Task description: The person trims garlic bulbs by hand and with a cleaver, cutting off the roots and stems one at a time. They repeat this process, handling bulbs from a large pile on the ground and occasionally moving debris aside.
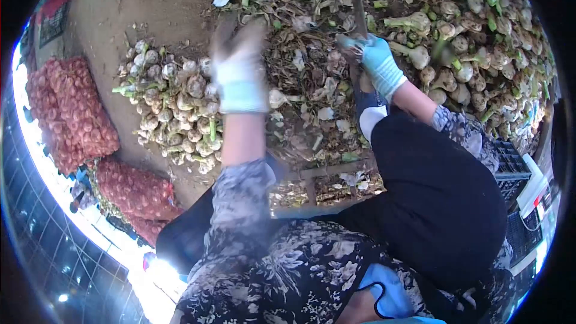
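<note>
My left hand [240, 78], in a pale glove, is smeared by motion above the right edge of a small heap of trimmed garlic bulbs [177, 105]. Its fingers are too blurred to read. My right hand [379, 63], in a light blue-white glove, is closed beside a long, narrow, dark bar or blade [356, 0] that runs upward from it. What the fingers hold, if anything, is hidden. Beyond and to the right lies a large pile of garlic with stalks [459, 54]. Dry leaves and cut stalks [312, 78] cover the ground between my hands.
Red mesh sacks full of bulbs [72, 114] stand at the left, with another sack [135, 189] nearer me. A dark plastic crate [513, 165] and a white object [536, 186] are at my right. My dark-trousered leg [438, 174] stretches forward.
</note>
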The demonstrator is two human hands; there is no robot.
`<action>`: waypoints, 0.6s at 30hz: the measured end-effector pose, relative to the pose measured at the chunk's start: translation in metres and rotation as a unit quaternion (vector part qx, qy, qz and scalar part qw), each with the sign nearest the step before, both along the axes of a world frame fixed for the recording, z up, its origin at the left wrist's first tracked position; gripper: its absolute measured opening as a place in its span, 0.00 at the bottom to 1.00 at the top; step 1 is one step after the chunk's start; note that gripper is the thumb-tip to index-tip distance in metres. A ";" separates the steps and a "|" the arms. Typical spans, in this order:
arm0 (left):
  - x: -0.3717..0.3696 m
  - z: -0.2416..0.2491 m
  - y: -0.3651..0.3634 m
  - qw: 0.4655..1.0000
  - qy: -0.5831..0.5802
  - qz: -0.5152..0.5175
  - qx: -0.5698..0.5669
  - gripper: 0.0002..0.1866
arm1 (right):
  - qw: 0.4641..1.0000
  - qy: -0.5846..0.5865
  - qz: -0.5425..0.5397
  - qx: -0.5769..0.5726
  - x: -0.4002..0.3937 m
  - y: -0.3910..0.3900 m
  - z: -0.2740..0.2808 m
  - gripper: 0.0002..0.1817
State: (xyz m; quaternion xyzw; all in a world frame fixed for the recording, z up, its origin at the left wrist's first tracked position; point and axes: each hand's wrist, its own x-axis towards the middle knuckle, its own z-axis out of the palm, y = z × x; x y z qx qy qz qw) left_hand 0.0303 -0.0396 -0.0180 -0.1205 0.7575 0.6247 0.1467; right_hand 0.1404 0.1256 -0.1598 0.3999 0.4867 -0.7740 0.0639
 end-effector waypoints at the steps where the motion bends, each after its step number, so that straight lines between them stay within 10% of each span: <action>1: -0.003 -0.027 -0.044 0.987 -0.054 0.148 0.035 0.30 | 0.991 -0.030 0.034 0.124 0.009 0.001 -0.022 0.14; 4: 0.028 -0.074 -0.116 0.922 -0.163 0.221 -0.272 0.19 | 0.955 -0.078 0.145 0.248 0.025 -0.007 -0.043 0.13; 7: 0.074 -0.083 -0.072 0.863 -0.402 0.302 0.052 0.46 | 0.962 -0.072 0.174 0.198 0.017 -0.013 -0.010 0.09; 9: 0.085 -0.081 -0.035 0.761 -0.504 0.398 0.088 0.38 | 0.955 -0.021 0.164 0.246 0.019 -0.009 -0.033 0.09; 12: 0.103 -0.202 -0.068 0.847 -0.396 0.346 0.076 0.23 | 0.952 -0.073 0.147 0.257 0.010 -0.012 0.009 0.08; 14: 0.074 -0.192 -0.026 0.809 -0.380 0.408 -0.187 0.19 | 0.991 -0.007 0.100 0.090 0.006 -0.009 0.026 0.08; 18: 0.052 -0.099 -0.035 0.981 -0.161 0.080 -0.071 0.19 | 0.940 0.107 0.288 0.147 0.005 0.020 0.045 0.17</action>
